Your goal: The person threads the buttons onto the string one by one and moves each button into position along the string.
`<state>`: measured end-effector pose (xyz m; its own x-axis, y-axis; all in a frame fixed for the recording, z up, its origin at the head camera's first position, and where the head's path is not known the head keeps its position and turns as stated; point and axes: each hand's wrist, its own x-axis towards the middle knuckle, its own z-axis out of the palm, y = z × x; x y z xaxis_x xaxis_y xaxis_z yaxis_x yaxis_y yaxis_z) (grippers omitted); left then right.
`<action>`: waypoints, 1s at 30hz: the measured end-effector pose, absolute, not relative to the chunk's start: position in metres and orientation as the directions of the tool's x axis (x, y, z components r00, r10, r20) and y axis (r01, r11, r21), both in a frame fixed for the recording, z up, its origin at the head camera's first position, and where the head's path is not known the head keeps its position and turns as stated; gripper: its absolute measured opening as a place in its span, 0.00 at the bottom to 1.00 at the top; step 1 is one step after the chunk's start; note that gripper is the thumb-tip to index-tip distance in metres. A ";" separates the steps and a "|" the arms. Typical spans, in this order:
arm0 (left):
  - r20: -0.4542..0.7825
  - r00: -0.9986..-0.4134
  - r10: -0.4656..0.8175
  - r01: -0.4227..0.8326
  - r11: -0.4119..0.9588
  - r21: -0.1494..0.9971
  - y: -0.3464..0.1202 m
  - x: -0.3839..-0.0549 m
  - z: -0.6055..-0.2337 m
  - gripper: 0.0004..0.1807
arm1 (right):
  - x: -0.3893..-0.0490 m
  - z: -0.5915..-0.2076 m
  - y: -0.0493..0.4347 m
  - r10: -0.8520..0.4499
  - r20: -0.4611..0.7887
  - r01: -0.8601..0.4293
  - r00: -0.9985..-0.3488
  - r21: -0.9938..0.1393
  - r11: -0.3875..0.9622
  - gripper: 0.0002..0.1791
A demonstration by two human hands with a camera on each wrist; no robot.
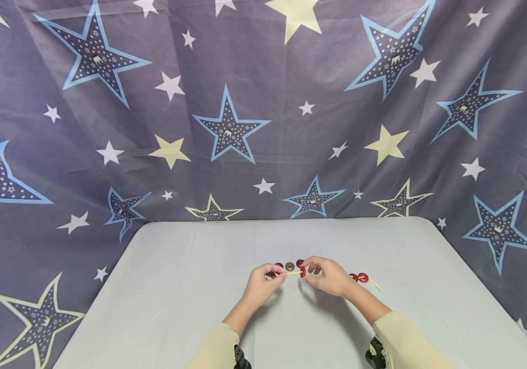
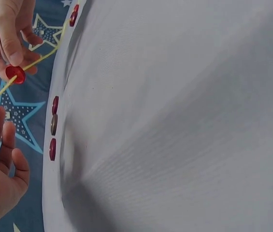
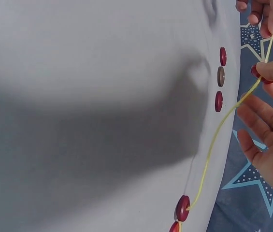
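Note:
A yellow cord (image 3: 212, 140) runs through a red button (image 2: 15, 74) held up above the table. My right hand (image 1: 328, 277) pinches this button between thumb and finger. To its left, my left hand (image 1: 263, 283) pinches the cord a short way from the button, pulled straight between the two hands. Further along, the cord passes through two more red buttons, one dark red (image 3: 182, 208) and one brighter red (image 1: 363, 277), which lie on the table right of my right hand. The cord's loose end (image 1: 375, 284) lies just past them.
Behind the hands, three loose buttons lie in a row on the pale grey tabletop (image 1: 189, 287): a brown button (image 1: 289, 266) between two dark red ones (image 3: 219, 101). A dark curtain (image 1: 263, 61) printed with stars hangs along the table's back and sides.

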<state>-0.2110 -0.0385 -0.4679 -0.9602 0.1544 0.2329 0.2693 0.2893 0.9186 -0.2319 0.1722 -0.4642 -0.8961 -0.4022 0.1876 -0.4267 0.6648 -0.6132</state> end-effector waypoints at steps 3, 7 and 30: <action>0.225 -0.963 0.150 0.261 0.297 0.919 -0.039 -0.221 -0.483 0.04 | -0.233 -0.465 0.173 -0.399 0.186 -0.423 -0.898 -0.611 0.669 0.15; 0.216 -0.966 0.143 0.250 0.300 0.920 -0.040 -0.227 -0.493 0.04 | -0.233 -0.465 0.173 -0.392 0.173 -0.410 -0.904 -0.614 0.675 0.15; 0.209 -0.970 0.123 0.236 0.270 0.933 -0.042 -0.227 -0.496 0.04 | -0.235 -0.468 0.186 -0.361 0.169 -0.384 -0.917 -0.615 0.689 0.12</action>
